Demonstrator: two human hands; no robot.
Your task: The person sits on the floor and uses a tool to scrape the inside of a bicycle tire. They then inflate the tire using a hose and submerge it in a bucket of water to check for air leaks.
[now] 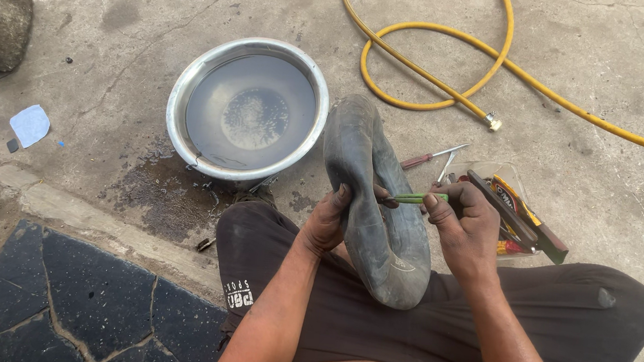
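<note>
The left hand (326,221) grips the black inner tube (378,210); the right hand (467,222) pinches a green tool (415,199) against it. No patch is on it yet.

Black inner tube (382,210) between left hand (326,221) and right hand (467,226), green-handled tool (415,199)

Soft even daylight, sharp, faint shadows.

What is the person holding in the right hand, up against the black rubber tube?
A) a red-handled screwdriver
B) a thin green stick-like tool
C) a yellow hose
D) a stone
B: the right hand grips a thin green tool whose tip meets the black rubber tube, which the left hand steadies; the screwdriver and yellow hose lie on the ground.
</note>
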